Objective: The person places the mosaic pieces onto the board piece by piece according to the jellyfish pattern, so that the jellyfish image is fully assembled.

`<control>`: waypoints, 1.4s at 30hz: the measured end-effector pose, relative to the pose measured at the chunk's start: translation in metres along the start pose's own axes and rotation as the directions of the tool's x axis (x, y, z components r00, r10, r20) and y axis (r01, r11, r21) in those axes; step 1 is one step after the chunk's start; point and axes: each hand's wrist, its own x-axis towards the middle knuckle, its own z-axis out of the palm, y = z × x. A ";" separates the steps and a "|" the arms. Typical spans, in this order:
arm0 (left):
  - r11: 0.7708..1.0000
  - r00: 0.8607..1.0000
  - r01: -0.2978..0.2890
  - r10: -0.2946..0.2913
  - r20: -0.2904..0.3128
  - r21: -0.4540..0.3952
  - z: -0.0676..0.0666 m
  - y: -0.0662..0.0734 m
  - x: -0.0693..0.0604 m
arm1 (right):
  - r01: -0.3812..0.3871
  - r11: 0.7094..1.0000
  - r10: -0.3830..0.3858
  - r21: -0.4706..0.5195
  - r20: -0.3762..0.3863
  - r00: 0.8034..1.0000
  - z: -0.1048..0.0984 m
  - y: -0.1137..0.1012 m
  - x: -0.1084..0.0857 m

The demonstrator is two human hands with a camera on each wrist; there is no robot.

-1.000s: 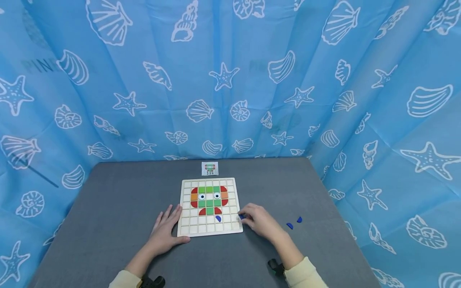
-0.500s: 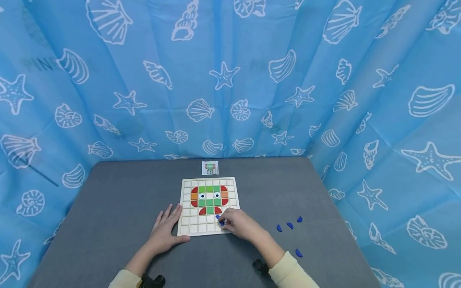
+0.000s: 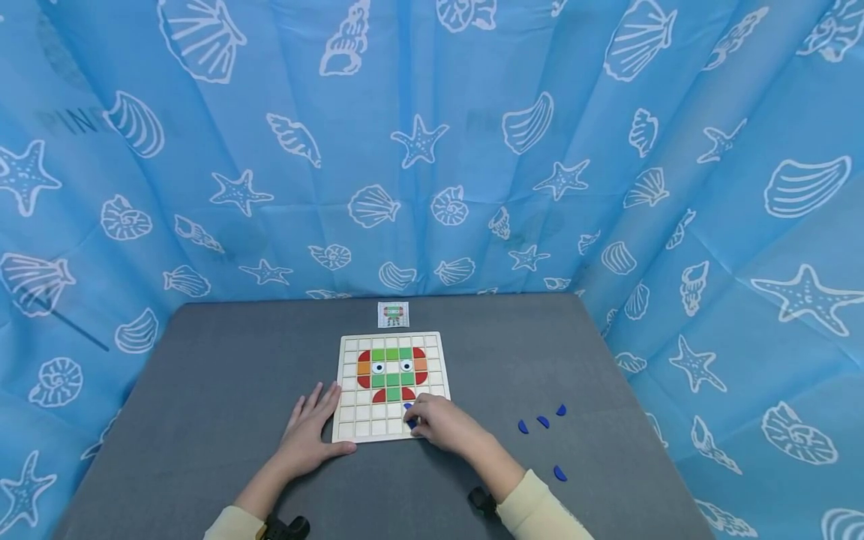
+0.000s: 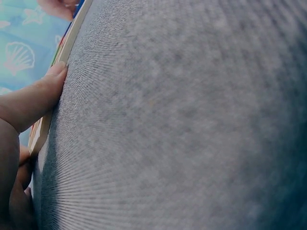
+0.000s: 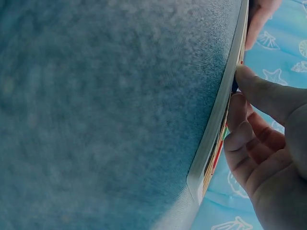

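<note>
A pale wooden grid board [image 3: 363, 429] lies on the grey table, with red, green and orange tiles and two eye tiles set in its squares. My left hand [image 3: 309, 435] rests along the board's left edge, fingers spread and thumb at the near corner. Over the lower right part of the board, my right hand [image 3: 447, 426] pinches a blue half-round tile [image 3: 411, 424] between thumb and fingers. Just above it, another blue tile [image 3: 408, 406] sits in a square below the red one, partly hidden by the fingers. In the right wrist view the thumb [image 5: 261, 91] meets the fingertips at the board.
Several blue half-round tiles [image 3: 543, 421] lie loose on the table [image 3: 607, 480] right of the board. A small picture card [image 3: 394, 315] with a similar coloured figure lies behind the board. A blue shell-patterned curtain [image 3: 418, 225] hangs behind and at the sides.
My right hand has moved left from the board's right edge to its lower squares, carrying the blue tile. More loose blue tiles show where the arm was. The left hand has stayed put.
</note>
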 end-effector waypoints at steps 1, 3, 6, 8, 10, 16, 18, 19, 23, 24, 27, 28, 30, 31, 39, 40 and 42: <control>1.000 1.000 0.000 0.000 0.000 0.001 0.000 0.000 0.000 | 0.000 1.000 0.000 0.000 0.001 1.000 0.000 0.000 0.000; 1.000 1.000 0.002 -0.002 -0.002 0.005 0.000 0.000 0.000 | -0.002 1.000 0.002 0.000 0.005 1.000 0.000 0.000 0.000; 1.000 1.000 0.007 -0.007 -0.002 0.013 0.001 0.000 0.001 | -0.007 1.000 0.007 -0.009 0.006 1.000 0.001 0.001 0.001; 1.000 1.000 0.011 -0.011 -0.004 0.014 0.001 0.000 0.001 | -0.007 1.000 0.007 -0.011 0.001 1.000 0.002 0.001 0.002; 1.000 1.000 0.012 -0.012 -0.007 0.013 0.001 0.001 0.001 | -0.005 1.000 0.004 -0.015 -0.009 1.000 0.003 0.002 0.002; 1.000 1.000 0.014 -0.014 -0.005 0.008 0.001 0.002 0.000 | 0.005 1.000 -0.005 -0.014 -0.032 0.999 0.004 0.002 0.002; 1.000 1.000 0.017 -0.017 -0.001 0.005 0.001 0.002 0.000 | 0.008 1.000 -0.008 -0.017 -0.034 0.999 0.004 0.002 0.002; 1.000 1.000 0.018 -0.018 0.000 0.004 0.000 0.002 0.000 | 0.009 1.000 -0.010 -0.020 -0.035 0.999 0.005 0.002 0.002; 1.000 1.000 0.018 -0.018 0.000 0.008 0.001 0.001 0.000 | -0.003 1.000 0.003 -0.022 -0.031 1.000 0.004 0.002 0.002; 1.000 1.000 0.017 -0.017 -0.002 0.009 0.001 0.001 0.000 | -0.005 1.000 0.004 -0.023 -0.030 1.000 0.004 0.002 0.002; 1.000 1.000 0.013 -0.013 -0.009 0.007 0.001 0.001 0.000 | -0.005 1.000 0.004 -0.021 -0.024 1.000 0.002 0.001 0.002; 1.000 1.000 0.011 -0.011 -0.015 0.004 0.001 0.000 0.000 | -0.007 1.000 0.007 -0.010 -0.020 1.000 0.000 0.000 0.001; 1.000 1.000 0.007 -0.007 -0.021 -0.003 0.001 0.000 -0.001 | -0.017 1.000 0.017 0.019 -0.013 1.000 -0.004 -0.001 -0.001; 1.000 1.000 0.004 -0.004 -0.025 -0.006 0.001 0.000 -0.001 | -0.020 0.999 0.020 0.034 -0.012 1.000 -0.007 0.000 -0.002; 1.000 1.000 0.009 -0.009 -0.010 -0.006 0.002 0.000 -0.001 | -0.006 0.995 0.017 0.102 -0.104 0.994 -0.032 0.011 -0.022; 1.000 1.000 0.006 -0.006 -0.010 -0.008 0.002 0.000 0.000 | -0.014 0.995 0.026 0.103 -0.113 0.993 -0.035 0.014 -0.025; 1.000 1.000 0.005 -0.005 -0.012 -0.011 0.001 0.000 0.000 | -0.041 0.994 0.054 0.104 -0.128 0.990 -0.038 0.019 -0.032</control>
